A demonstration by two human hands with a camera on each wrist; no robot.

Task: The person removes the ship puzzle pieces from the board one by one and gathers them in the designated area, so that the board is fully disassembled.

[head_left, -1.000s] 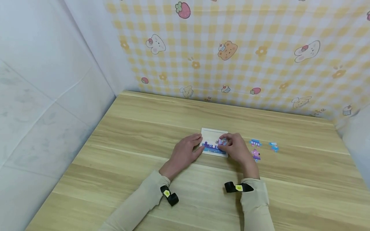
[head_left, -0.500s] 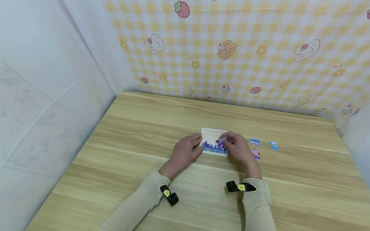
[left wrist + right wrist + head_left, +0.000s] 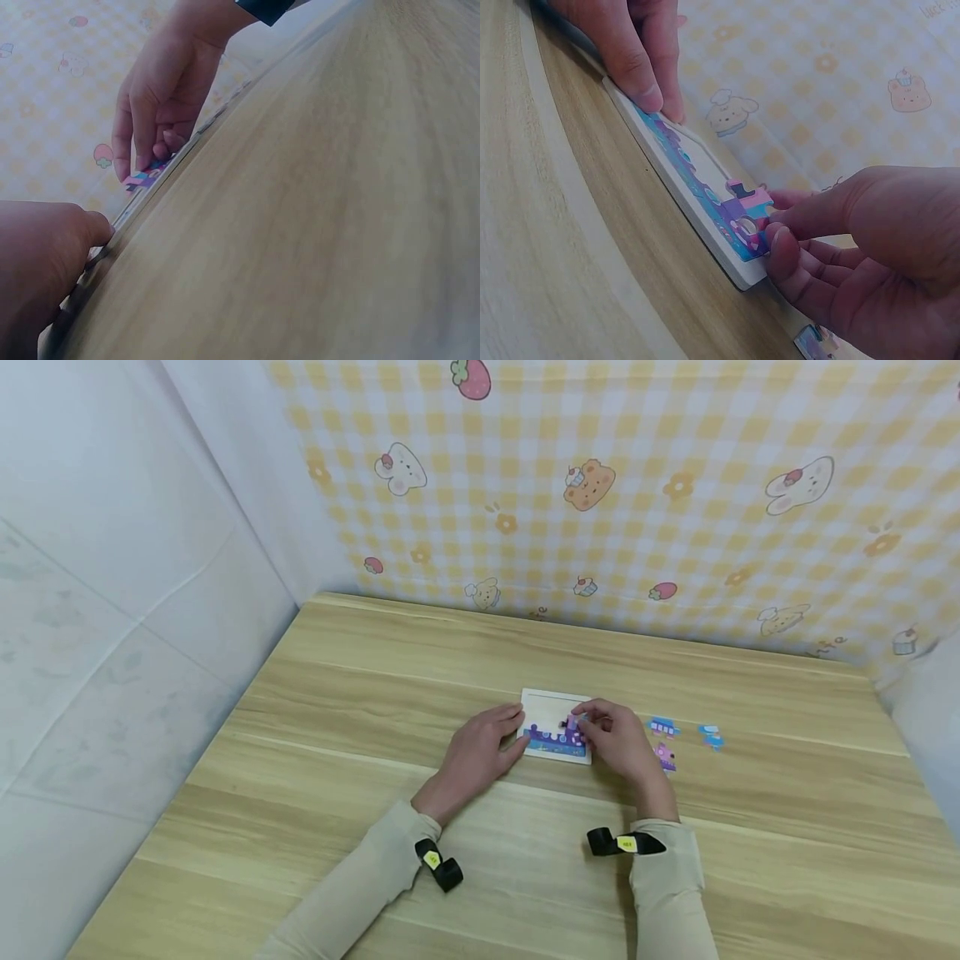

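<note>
A small white-framed jigsaw tray (image 3: 555, 695) lies on the table, with blue and purple pieces (image 3: 551, 743) along its lower part. My left hand (image 3: 483, 752) rests at the tray's left edge, its thumb and fingers touching the frame. At the tray's right side, my right hand (image 3: 618, 739) pinches a pink, blue and purple puzzle piece (image 3: 754, 201) between thumb and forefinger. The right wrist view shows this piece against the laid pieces at the right end; whether it lies flat cannot be told. Its right edge is hidden behind my fingertips.
Right of the tray lie three loose puzzle pieces: a blue and purple one (image 3: 663, 727), a pink and purple one (image 3: 664, 757) partly behind my right hand, and a blue and white one (image 3: 711, 737). A patterned curtain (image 3: 660, 527) hangs behind the wooden table (image 3: 375, 668).
The pinched piece has turned and settled against the pieces at the tray's right end. My right hand has shifted slightly right. The left hand has stayed at the frame.
</note>
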